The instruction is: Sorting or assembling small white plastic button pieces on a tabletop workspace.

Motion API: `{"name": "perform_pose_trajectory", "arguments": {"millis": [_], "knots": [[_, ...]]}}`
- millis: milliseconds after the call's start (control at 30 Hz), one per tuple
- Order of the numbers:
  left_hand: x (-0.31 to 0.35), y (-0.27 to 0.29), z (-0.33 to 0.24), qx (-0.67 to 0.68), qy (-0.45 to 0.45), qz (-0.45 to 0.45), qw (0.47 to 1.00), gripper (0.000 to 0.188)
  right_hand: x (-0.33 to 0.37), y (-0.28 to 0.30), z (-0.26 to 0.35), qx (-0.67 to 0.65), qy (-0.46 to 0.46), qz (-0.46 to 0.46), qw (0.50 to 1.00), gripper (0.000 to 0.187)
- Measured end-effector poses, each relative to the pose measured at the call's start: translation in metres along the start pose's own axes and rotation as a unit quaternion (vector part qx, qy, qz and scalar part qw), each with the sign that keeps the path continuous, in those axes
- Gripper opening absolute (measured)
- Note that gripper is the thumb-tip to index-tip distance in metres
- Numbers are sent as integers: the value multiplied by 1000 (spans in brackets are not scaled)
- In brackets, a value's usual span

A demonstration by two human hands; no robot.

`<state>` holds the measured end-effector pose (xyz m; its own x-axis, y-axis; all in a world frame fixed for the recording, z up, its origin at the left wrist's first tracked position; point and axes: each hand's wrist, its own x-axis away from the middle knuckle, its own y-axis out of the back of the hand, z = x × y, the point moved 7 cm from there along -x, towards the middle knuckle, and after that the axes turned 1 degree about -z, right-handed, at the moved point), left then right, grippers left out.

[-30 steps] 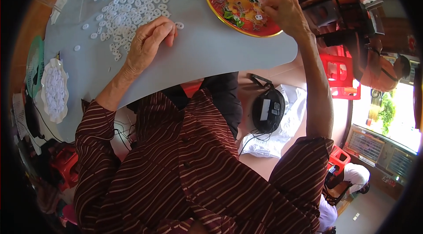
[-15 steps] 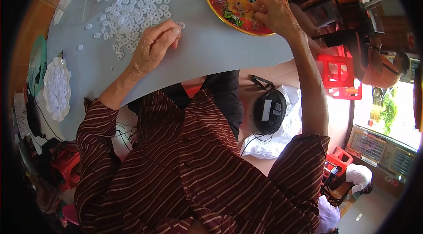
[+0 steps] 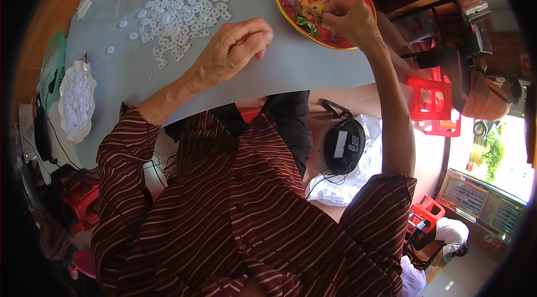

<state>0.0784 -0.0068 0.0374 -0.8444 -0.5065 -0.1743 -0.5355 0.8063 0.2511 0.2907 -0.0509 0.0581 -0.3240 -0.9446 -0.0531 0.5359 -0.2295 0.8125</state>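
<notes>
My left hand (image 3: 238,48) is above the grey table, right of a spread of small white oval plastic pieces with two holes (image 3: 182,17). Its thumb and fingers are pressed together, and whatever they may hold is hidden. Over the right part of a round red tray (image 3: 286,14) with a gold rim and flower print, my right hand (image 3: 355,22) makes a pinch. Anything between those fingertips is too small to make out. Thin, small silvery bits are scattered on the tray's printed bottom.
A white scalloped dish (image 3: 76,101) heaped with small white pieces stands at the table's left, beside a green basket (image 3: 54,67). A black bag (image 3: 344,146) lies on the floor by my legs. Red stools (image 3: 428,101) and other people are off to the right.
My left hand has moved right, away from the white pieces and closer to the tray. My right hand stays over the tray, its fingers drawn into a pinch. The whole view has shifted slightly.
</notes>
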Motion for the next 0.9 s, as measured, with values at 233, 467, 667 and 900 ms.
{"name": "perform_pose_trajectory", "arguments": {"millis": [233,467,667,900], "knots": [[-18,-10,12,136,61,-43,988,24,11,-25,46,-267,34,60,961,16],[-17,-8,16,190,46,-52,979,20,15,-34,59,-303,29,77,950,14],[-17,-5,15,147,18,-64,987,20,19,-33,65,-256,68,37,964,13],[-12,-3,15,155,67,-72,983,18,20,-31,67,-182,96,10,979,14]]}}
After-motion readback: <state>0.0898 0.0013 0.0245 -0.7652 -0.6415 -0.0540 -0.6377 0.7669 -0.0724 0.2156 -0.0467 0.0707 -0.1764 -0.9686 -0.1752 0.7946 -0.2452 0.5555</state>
